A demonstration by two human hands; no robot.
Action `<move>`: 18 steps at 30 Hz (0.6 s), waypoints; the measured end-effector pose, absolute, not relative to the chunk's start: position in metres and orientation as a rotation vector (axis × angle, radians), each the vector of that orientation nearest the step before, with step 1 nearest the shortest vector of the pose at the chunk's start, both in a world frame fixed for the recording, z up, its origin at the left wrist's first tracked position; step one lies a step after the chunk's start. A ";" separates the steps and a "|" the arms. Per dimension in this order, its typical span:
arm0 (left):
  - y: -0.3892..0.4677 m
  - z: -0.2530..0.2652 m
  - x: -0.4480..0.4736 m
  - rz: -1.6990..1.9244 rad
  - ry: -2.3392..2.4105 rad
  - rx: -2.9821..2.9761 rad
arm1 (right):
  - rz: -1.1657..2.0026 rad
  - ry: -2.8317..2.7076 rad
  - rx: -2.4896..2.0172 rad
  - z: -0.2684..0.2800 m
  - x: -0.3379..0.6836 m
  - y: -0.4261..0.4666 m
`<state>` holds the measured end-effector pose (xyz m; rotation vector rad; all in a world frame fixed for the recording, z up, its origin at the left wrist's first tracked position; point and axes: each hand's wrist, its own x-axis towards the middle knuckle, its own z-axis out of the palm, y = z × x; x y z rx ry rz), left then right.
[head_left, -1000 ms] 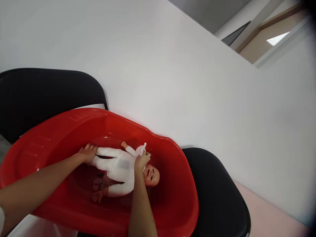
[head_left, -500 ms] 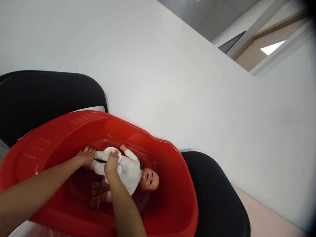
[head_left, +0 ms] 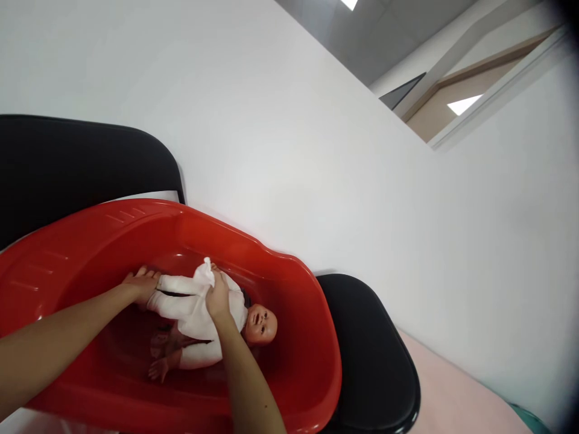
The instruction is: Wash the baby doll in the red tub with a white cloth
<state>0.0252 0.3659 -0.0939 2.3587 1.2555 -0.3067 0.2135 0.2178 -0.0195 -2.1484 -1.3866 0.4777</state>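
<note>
A baby doll in a white suit lies on its back inside a red plastic tub, head to the right. My left hand grips the doll's feet at the left. My right hand rests on the doll's chest and pinches a small white cloth that sticks up above the fingers. One bare doll hand shows near the tub's front wall.
The tub stands across two black chair seats, one at the left and one at the right. A white wall runs right behind. Pink floor shows at the lower right.
My right hand with the cloth went from the doll's shoulder down to its legs, then back up to the chest. My left hand has stayed on the feet. The view shifted slightly.
</note>
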 end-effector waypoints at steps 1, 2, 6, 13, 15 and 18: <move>0.365 -0.093 0.025 -0.345 1.249 2.370 | 0.434 -1.369 -2.192 -0.018 0.224 0.205; 0.364 -0.092 0.025 -0.384 1.235 2.381 | 0.414 -1.344 -2.256 -0.020 0.234 0.191; 0.365 -0.091 0.026 -0.471 1.217 2.395 | 0.388 -1.228 -2.560 -0.042 0.247 0.139; 0.363 -0.089 0.026 -0.467 1.208 2.394 | 0.688 -1.294 -2.645 -0.058 0.211 0.132; 0.364 -0.089 0.027 -0.472 1.216 2.386 | 0.833 -1.371 -2.568 -0.061 0.193 0.150; 0.367 -0.090 0.028 -0.500 1.187 2.393 | 0.917 -1.537 -2.471 -0.074 0.167 0.182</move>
